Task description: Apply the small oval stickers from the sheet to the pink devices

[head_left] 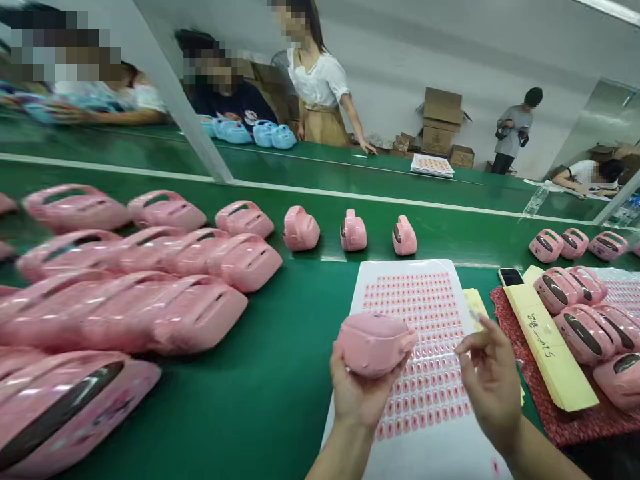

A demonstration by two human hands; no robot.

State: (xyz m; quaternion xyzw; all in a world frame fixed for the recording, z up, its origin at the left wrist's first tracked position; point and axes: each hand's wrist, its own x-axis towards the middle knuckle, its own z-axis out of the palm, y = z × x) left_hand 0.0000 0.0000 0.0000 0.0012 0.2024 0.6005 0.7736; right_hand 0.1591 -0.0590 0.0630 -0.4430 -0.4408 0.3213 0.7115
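Note:
My left hand [357,393] is wrapped round a pink plastic housing [375,343] from below, holding it above a white sheet of stickers [420,287]. The housing is tilted, with a rounded side facing me. Small pink oval stickers fill the sheet in rows. Over the sheet's right side is my right hand [487,383], its thumb and forefinger drawn together in a pinch and the other fingers curled. Whatever may be between those fingertips is too small to make out.
Rows of pink housings [200,313] with handles stand on the green table [260,407] to the left. More housings [583,333] sit at the right beside yellow paper [550,347] and a phone [511,277]. A clear bottle [537,200] stands beyond. Several people work across the table.

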